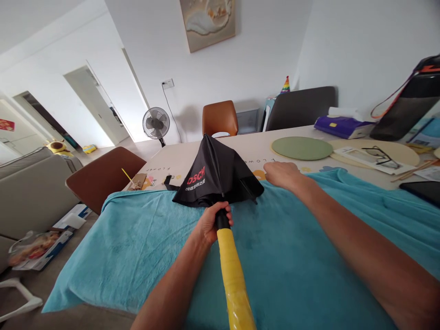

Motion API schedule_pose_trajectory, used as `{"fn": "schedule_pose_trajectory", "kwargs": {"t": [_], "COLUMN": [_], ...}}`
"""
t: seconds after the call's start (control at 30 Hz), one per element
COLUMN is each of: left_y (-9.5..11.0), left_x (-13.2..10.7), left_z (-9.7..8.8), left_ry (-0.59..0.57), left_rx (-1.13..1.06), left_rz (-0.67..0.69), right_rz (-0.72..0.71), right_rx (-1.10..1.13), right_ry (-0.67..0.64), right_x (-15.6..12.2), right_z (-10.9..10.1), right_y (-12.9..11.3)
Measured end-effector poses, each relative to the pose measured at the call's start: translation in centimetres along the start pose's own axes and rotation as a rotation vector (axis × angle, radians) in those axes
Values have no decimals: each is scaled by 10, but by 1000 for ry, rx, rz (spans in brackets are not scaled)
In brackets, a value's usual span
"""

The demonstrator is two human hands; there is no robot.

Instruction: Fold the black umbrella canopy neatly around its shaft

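A black umbrella (220, 169) with red and white lettering lies before me, its tip away from me and its canopy partly folded in loose panels. Its handle (232, 270), wrapped in yellow, runs back toward my body. My left hand (211, 222) is closed around the black section just below the canopy. Off the canopy's right edge, my right hand (282, 176) is held in a closed fist, back of the hand up; the inside of the fist is hidden. Beneath both hands a turquoise blanket (137, 247) covers the near part of the table.
The table (185, 153) also bears a green round mat (302, 148), glasses (381, 156), a purple tissue pack (343, 127), a dark bag (404, 105) and a black phone-like slab (422, 191). Chairs stand around it, one orange-brown (220, 118). A fan (156, 123) is behind.
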State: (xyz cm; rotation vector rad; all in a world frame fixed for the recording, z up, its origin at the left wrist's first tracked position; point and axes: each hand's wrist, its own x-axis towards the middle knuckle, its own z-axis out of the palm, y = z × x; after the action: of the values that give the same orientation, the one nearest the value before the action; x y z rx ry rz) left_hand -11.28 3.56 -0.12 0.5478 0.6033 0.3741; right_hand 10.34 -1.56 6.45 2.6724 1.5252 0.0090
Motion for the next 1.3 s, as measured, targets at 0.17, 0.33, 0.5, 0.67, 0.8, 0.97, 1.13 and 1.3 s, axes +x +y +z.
{"fn": "schedule_pose_trajectory", "kwargs": {"t": [0.17,0.33,0.5,0.67,0.8,0.97,1.13,1.3], "left_y": [0,2,2,3,5,4,0,7], "left_x": [-1,-1,1,1,0,-1,-1,-4], "left_z": [2,1,-3,-2,0,1,4,6], "left_ry": [2,-65,-158,-177,-126,-77,105,147], "left_rx": [-2,5,-27,-37,-23,95,209,110], "left_rz": [18,35,96,93,72,111,38,19], "right_rz": [-339,-852,-924,-890,-877,-915,-796,-439], "right_rx": [341,570,585,568,518,480,498,585], "right_ry": [395,450,367,369,366,356,302,440], "right_x": [-25,-33,-26,-25,-25,-25,-17,-13], "right_z": [-21,-10,8,11,18,31,28,4], "right_y": [-27,-56,-63,-65,-71,-77,-67,-45]}}
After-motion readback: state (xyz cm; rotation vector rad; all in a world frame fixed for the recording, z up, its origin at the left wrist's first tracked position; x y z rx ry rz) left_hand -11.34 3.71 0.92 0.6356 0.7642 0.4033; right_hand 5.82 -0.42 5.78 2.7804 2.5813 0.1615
